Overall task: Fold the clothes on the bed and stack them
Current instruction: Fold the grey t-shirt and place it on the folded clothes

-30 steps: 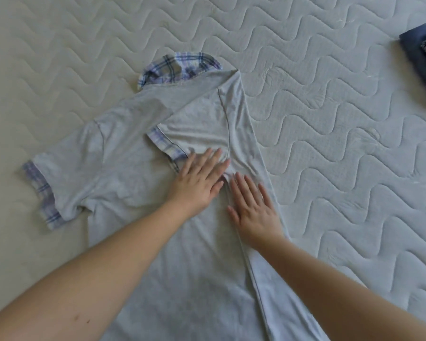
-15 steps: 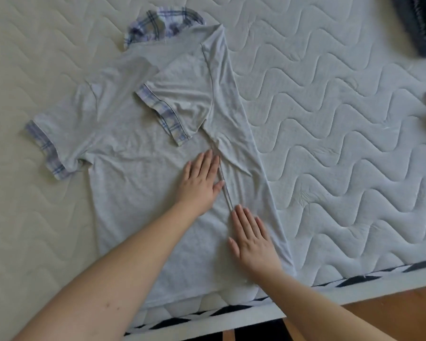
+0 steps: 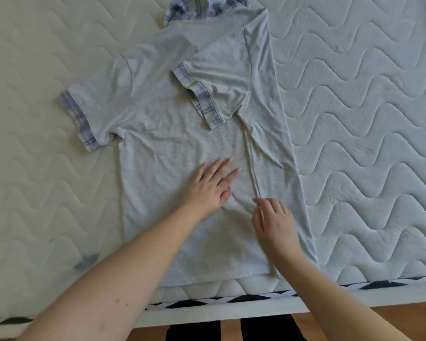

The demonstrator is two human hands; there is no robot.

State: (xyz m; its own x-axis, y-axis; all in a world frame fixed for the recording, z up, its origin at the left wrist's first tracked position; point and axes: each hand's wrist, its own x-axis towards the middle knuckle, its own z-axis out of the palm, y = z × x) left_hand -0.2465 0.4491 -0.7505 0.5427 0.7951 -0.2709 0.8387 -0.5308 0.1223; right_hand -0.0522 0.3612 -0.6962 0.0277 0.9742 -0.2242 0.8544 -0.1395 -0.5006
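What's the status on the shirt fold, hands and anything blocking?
Left hand flat on the grey shirt. Right hand on folded side, fingers at the seam. Right sleeve folded in, left sleeve still out. Nothing blocking.

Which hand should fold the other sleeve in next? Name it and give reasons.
Left, probably. The left hand lies flat on the grey shirt on the side of the unfolded sleeve. The right hand rests at the already folded edge, farther from it.
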